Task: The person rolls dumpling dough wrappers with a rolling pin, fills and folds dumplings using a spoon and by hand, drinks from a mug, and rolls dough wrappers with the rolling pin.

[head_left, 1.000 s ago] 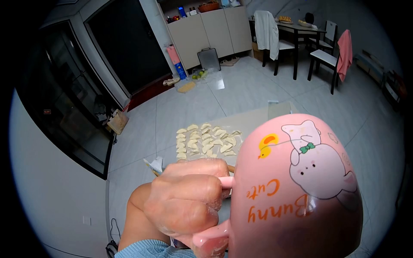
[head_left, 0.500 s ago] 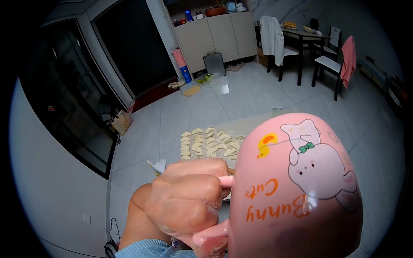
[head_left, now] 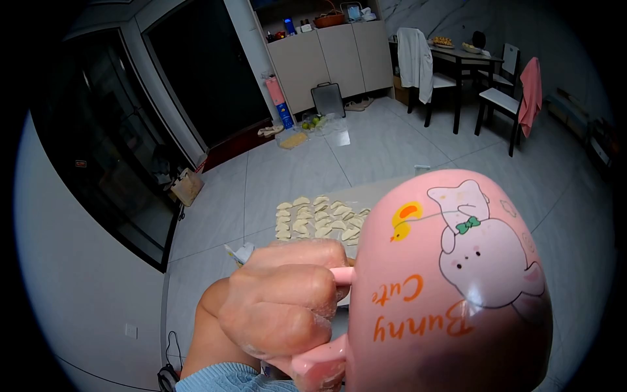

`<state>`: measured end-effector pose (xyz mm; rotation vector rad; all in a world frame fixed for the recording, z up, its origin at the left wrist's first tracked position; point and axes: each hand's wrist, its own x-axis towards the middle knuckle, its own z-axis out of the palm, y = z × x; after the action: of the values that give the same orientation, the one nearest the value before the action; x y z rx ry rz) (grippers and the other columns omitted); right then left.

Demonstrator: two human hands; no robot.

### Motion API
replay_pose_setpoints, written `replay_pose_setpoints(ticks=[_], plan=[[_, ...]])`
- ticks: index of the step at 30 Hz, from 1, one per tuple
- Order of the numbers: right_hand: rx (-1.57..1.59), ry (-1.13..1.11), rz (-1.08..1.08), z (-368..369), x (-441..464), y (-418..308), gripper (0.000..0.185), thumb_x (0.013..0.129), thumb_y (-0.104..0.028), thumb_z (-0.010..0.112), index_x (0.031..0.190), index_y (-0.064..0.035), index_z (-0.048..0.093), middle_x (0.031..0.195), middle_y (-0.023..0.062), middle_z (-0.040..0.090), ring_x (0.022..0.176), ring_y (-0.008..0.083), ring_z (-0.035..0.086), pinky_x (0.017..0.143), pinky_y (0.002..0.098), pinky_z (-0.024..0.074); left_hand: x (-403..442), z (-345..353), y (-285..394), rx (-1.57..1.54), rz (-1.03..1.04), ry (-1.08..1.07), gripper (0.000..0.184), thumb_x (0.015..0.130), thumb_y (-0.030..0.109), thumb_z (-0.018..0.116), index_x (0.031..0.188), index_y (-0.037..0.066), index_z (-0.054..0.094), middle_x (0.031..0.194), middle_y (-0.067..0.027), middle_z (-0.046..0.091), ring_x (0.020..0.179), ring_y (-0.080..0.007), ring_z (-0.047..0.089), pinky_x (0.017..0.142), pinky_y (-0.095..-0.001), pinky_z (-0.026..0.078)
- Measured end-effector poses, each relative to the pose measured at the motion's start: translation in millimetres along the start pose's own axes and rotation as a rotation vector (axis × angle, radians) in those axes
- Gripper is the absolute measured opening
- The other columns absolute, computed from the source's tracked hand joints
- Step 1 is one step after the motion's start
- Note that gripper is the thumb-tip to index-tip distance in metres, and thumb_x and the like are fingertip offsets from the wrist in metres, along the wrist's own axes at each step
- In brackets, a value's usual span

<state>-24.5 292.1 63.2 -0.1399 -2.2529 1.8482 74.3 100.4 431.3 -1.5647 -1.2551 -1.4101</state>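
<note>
My left hand [head_left: 281, 300], dusted with white powder, is closed around the handle of a pink mug [head_left: 418, 261]. The mug fills the lower right of the view, close to the camera, with a bunny, a duck and upside-down lettering on it. Its opening is not visible. Beyond my hand, rows of pale dumplings [head_left: 321, 219] lie on a light surface [head_left: 375, 189], partly hidden by the mug and hand. My right hand is not in view.
A light blue sleeve [head_left: 228, 379] shows at the bottom. Further off are a dark door [head_left: 199, 72], a cabinet [head_left: 333, 59], a flat dark case [head_left: 328, 100], a table [head_left: 464, 59] and chairs, one with a pink cloth [head_left: 530, 98]. A paper bag [head_left: 187, 187] stands left.
The room and the dumplings have shifted right and down in the view. My left hand and the mug stay almost in the same place in the frame.
</note>
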Motion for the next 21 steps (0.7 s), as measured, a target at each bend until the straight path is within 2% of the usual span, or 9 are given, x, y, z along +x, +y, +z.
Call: replay_pose_setpoints(ticks=[7, 21], plan=[[-0.009, -0.006, -0.012, 7.0, 7.5, 3.2, 0.032, 0.099, -0.019, 0.046, 0.117, 0.0020, 0.062, 0.098, 0.0187, 0.068, 0.083, 0.0243, 0.060, 0.076, 0.0352, 0.0472, 5.4, -10.9, 6.7, -0.008, -0.043, -0.111, 0.039, 0.090, 0.018, 0.060, 0.057, 0.006, 0.041, 0.054, -0.0040, 0.039, 0.043, -0.0179, 0.038, 0.038, -0.0297, 0.030], [-0.015, -0.016, -0.025, 1.5, 9.4, -0.4, 0.034, 0.099, -0.021, 0.045, 0.116, 0.0033, 0.061, 0.100, 0.0209, 0.068, 0.087, 0.0267, 0.061, 0.079, 0.0368, 0.0473, 31.2, -12.9, 22.9, 0.037, -0.035, -0.128, 0.039, 0.089, 0.020, 0.064, 0.059, 0.007, 0.043, 0.055, -0.0036, 0.040, 0.043, -0.0179, 0.039, 0.038, -0.0307, 0.027]])
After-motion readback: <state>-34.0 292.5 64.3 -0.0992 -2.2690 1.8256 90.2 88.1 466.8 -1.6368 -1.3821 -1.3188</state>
